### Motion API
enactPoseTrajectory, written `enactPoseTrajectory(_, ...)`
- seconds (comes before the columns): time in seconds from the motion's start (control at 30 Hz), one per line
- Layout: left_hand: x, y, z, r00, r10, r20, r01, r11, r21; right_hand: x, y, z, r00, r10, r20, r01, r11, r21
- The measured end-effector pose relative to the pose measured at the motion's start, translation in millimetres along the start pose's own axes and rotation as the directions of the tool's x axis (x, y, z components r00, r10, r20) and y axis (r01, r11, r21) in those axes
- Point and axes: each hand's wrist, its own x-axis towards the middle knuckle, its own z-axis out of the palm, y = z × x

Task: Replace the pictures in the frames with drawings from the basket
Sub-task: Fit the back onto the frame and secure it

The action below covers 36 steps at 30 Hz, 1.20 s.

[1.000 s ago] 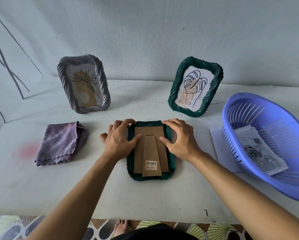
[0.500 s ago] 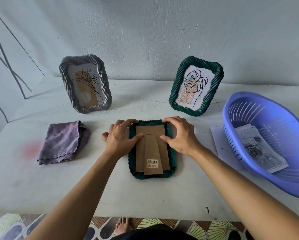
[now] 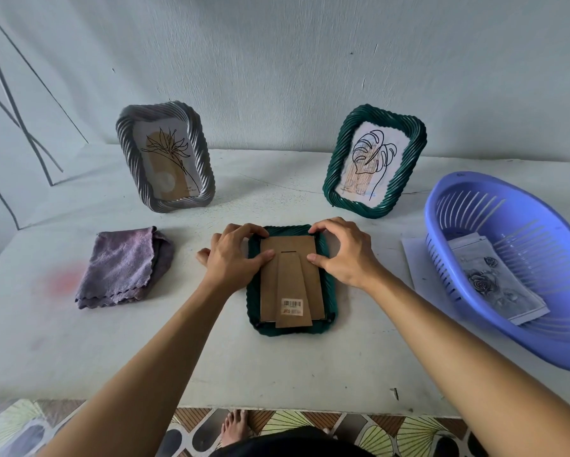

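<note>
1. The face-down frame [image 3: 252, 301], dark green, is grasped at its far end by both hands. It lies flat on the table [image 3: 277, 367].
2. The fingers of the left hand [image 3: 234, 258] are curled over the far left corner, and its thumb is pressed onto the cardboard backing [image 3: 269, 291]. The right hand [image 3: 343, 255] is set likewise at the far right corner.
3. The backing is judged to be seated in the frame, with its stand [image 3: 292, 285] folded flat between the two thumbs. What lies beneath cannot be told.
4. Beyond the grip to the left a grey frame [image 3: 178, 204] stands upright, and beyond it to the right a green frame [image 3: 372, 211]. Printed line-art plants are shown in both, so neither is judged replaced.
5. Well to the right of the grip a rose drawing [image 3: 494, 285] lies in the blue basket [image 3: 541, 341]. A white sheet [image 3: 419, 268] lies between grip and basket. Most of the task is therefore judged left.
6. A folded purple cloth [image 3: 122, 268] lies to the left of the grip.
7. A barcode sticker [image 3: 292, 306] is fixed on the stand, nearer the person than the grip. Its characters resemble "200" but cannot be read surely.
8. The small print under both standing pictures and the faint lettering atop the drawing are too small to be read.
</note>
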Motion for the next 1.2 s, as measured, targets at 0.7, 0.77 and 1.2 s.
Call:
enactPoseTrajectory(0.7,-17,-12,8,0.983,0.114,-0.142,-0.120,0.992,-0.028,-26,0,11,0.991,-0.079,-0.107,0.083,0.996,0.040)
enactPoseTrajectory(0.77,-21,-12,5,0.983,0.120,-0.139,-0.127,0.991,-0.044,-30,-2,11,0.995,-0.046,-0.091,0.053,0.996,0.068)
enactPoseTrajectory(1.2,-121,-42,-6,0.939,0.248,-0.237,-0.262,0.965,-0.026,-102,0,1,0.969,-0.147,-0.200,0.172,0.978,0.115)
